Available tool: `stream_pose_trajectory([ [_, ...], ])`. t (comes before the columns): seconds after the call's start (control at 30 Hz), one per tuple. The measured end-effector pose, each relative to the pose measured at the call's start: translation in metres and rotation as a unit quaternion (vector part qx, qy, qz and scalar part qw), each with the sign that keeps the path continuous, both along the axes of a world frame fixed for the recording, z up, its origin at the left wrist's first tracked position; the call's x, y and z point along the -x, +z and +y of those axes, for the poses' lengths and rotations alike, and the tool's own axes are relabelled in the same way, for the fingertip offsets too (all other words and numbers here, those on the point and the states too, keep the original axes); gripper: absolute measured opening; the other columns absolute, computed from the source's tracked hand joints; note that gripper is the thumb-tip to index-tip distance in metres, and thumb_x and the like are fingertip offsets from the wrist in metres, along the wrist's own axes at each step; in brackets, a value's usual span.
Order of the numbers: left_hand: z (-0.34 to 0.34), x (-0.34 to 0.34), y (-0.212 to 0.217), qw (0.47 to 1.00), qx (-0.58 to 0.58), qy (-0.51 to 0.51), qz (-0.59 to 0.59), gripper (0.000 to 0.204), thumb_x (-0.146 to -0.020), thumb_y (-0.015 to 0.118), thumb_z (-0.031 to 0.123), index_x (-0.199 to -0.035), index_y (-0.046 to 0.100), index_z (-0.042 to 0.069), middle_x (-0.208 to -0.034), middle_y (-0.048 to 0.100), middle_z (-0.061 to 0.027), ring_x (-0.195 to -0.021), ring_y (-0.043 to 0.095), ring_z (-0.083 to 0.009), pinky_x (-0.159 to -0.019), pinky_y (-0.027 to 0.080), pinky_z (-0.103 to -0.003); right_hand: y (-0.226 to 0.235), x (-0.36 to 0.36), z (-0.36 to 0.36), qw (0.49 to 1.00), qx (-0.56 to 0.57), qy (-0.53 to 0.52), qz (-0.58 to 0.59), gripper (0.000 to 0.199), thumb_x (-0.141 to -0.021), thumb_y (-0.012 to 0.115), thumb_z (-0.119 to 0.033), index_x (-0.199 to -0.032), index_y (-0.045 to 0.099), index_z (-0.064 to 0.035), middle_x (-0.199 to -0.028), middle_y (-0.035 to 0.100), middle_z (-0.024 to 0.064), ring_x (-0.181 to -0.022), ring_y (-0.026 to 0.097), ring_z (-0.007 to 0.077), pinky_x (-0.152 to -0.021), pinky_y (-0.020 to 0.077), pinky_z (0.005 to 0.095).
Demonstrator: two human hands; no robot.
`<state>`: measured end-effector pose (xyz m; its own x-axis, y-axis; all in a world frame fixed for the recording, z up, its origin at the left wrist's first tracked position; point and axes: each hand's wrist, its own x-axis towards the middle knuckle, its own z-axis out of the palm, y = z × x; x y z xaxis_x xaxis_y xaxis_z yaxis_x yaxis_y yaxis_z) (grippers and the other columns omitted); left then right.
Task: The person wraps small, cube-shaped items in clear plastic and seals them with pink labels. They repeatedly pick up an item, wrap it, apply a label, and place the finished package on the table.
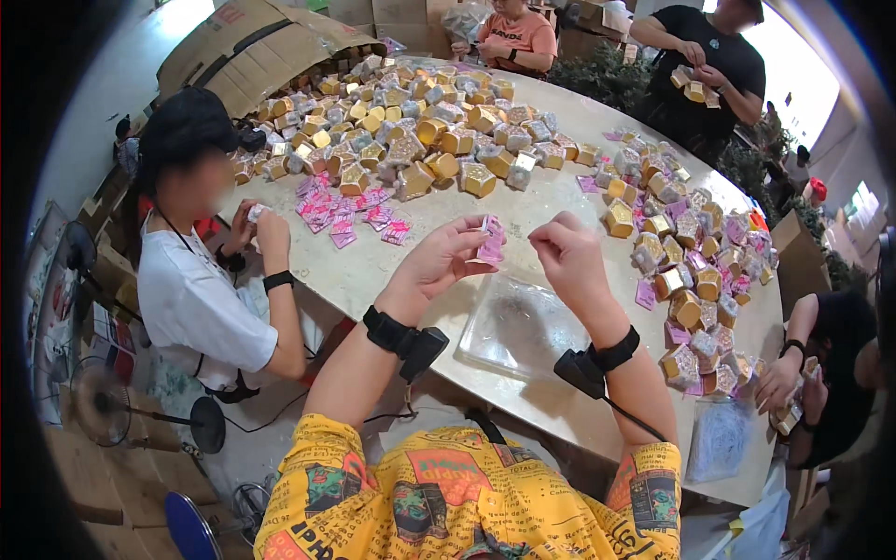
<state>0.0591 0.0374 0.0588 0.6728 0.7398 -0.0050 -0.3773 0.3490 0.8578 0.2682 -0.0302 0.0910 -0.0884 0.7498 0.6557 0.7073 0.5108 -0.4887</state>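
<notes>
My left hand is closed on a small pink tag, pinching it upright between thumb and fingers above the table. A short way to its right, my right hand is raised with the fingertips pinched together. Anything in that pinch is too small to make out. Below and between my hands, a clear shallow plastic tray with something thin and pale in it lies at the near table edge. Loose pink tags are scattered on the tabletop beyond my left hand.
A large heap of gold faceted ornaments covers the far table. Another pile, mixed with pink tags, runs along the right. A clear bag lies at the right corner. Co-workers sit or stand left, right and across; a fan stands left.
</notes>
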Motion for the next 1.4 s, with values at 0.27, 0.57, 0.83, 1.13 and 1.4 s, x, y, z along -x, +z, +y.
stream_pose_trajectory([
  [0.27, 0.012, -0.014, -0.002, 0.999, 0.026, -0.013, 0.022, 0.028, -0.095, 0.056, 0.023, -0.117, 0.055, 0.005, -0.108, 0.065, -0.0106, -0.088, 0.067, -0.021, -0.08, 0.056, -0.033, 0.008, -0.003, -0.002, 0.982, -0.028, 0.05, -0.181, 0.008, -0.074, 0.063, 0.003, -0.081, 0.063, -0.003, -0.08, 0.055, 0.0116, -0.074, 0.059, 0.0301, -0.063, 0.0483, 0.038],
  [0.57, 0.016, -0.026, 0.005, 0.936, -0.29, 0.146, 0.14, 0.039, -0.095, 0.058, 0.026, -0.129, 0.053, 0.007, -0.117, 0.059, -0.0044, -0.106, 0.053, -0.0156, -0.088, 0.045, -0.03, 0.021, -0.01, 0.012, 0.994, 0.07, 0.088, 0.006, 0.006, -0.077, 0.065, 0.003, -0.083, 0.066, -0.0002, -0.078, 0.057, 0.0115, -0.066, 0.059, 0.0246, -0.059, 0.0466, 0.032],
  [0.83, 0.0, -0.041, 0.047, 0.752, -0.587, 0.224, 0.2, 0.01, -0.076, 0.07, 0.01, -0.076, 0.065, 0.001, -0.072, 0.063, -0.0121, -0.072, 0.06, -0.0296, -0.068, 0.046, -0.038, 0.017, -0.025, 0.011, 0.984, 0.136, 0.083, 0.075, 0.005, -0.082, 0.066, -0.001, -0.086, 0.066, 0.0009, -0.076, 0.057, 0.0064, -0.065, 0.058, 0.0143, -0.057, 0.0452, 0.0271],
  [1.13, 0.002, -0.057, 0.039, 0.751, -0.608, 0.165, 0.198, 0.011, -0.075, 0.073, 0.012, -0.074, 0.065, 0.005, -0.071, 0.06, -0.0084, -0.075, 0.057, -0.0283, -0.075, 0.042, -0.038, -0.017, -0.048, 0.001, 0.719, 0.359, 0.233, 0.548, 0.011, -0.093, 0.055, -0.006, -0.101, 0.055, 0.0018, -0.09, 0.066, 0.016, -0.065, 0.066, 0.0199, -0.059, 0.0556, 0.0303],
  [1.4, -0.003, -0.074, 0.031, 0.689, -0.679, 0.177, 0.181, 0.01, -0.074, 0.07, 0.01, -0.074, 0.061, 0.005, -0.072, 0.058, -0.0079, -0.077, 0.057, -0.0279, -0.078, 0.042, -0.038, -0.04, -0.048, -0.009, 0.647, 0.318, 0.209, 0.661, 0.013, -0.091, 0.055, -0.003, -0.102, 0.06, 0.0037, -0.089, 0.066, 0.0159, -0.075, 0.067, 0.0219, -0.068, 0.0561, 0.0322],
])
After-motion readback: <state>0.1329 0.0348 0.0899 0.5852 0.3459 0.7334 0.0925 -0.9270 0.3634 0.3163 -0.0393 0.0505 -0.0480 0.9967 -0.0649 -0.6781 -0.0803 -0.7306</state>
